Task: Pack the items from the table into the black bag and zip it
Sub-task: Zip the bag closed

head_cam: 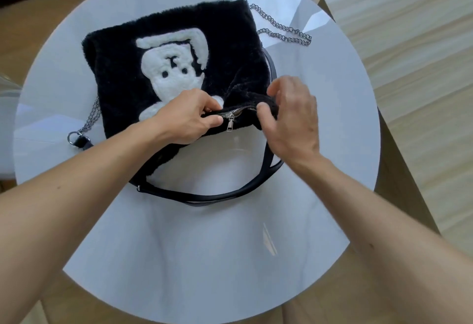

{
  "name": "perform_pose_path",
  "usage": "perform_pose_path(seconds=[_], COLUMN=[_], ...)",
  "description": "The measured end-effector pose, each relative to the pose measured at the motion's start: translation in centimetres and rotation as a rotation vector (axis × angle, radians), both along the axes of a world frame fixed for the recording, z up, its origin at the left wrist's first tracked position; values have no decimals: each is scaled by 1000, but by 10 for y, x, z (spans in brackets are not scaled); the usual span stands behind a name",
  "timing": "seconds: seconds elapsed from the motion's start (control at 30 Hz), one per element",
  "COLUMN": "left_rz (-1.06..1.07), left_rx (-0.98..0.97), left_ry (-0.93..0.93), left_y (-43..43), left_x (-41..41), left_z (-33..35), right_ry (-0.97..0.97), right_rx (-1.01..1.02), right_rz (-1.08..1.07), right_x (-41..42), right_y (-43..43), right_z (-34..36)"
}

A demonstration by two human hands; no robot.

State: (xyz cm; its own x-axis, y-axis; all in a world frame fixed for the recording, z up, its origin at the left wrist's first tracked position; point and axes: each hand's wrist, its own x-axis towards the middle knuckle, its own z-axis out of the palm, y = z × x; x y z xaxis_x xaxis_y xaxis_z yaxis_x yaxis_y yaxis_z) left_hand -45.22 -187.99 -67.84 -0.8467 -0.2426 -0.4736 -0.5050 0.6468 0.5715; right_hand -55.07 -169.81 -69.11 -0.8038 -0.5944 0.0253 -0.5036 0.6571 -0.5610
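Bare forearms [76, 195] reach in from the lower corners over a round glossy white table [204, 259], which stands on a pale wooden floor [422, 67]. On the far half of the tabletop lies a black fluffy fabric bag [122, 72], flat on its side, its mouth turned toward the person. A white plush animal figure [174, 67] covers the middle of its upper face.

The left hand [184, 118] pinches the near edge of the bag's mouth between thumb and curled fingers, just left of the silver metal zip pull [230, 122], which hangs down over the edge. The right hand [291, 118] holds the right end of the mouth, thumb pressed against the furry rim and fingers curled over the top of it. A short row of metal zip teeth shows between the slider and the right thumb; the zip to the left of the slider is hidden by the left hand.

A silver chain [281, 27] trails on the table from the bag's far right corner, and more chain shows at its left side. A black leather strap [217, 197] loops across the table just in front of the bag, passing under both wrists
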Motion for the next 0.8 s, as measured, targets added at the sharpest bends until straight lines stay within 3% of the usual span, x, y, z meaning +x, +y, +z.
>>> perform_pose_path(seconds=[0.07, 0.17, 0.37, 0.53, 0.63, 0.8], left_rz=[14, 45, 84, 136, 147, 155], left_rx=[14, 19, 41, -1, -69, -185], left_ry=[9, 32, 102, 191, 245, 306], left_y=[1, 4, 7, 15, 21, 30], left_x=[0, 0, 4, 9, 12, 12], left_z=[1, 1, -1, -7, -9, -11], right_ry=[7, -172, -571, -273, -270, -67], right_rx=[48, 258, 37, 144, 178, 204], right_rz=[-30, -66, -303, -128, -145, -146], right_x=[25, 51, 59, 59, 54, 58], right_y=[-4, -16, -34, -25, -18, -14], right_z=[3, -3, -6, 0, -5, -12])
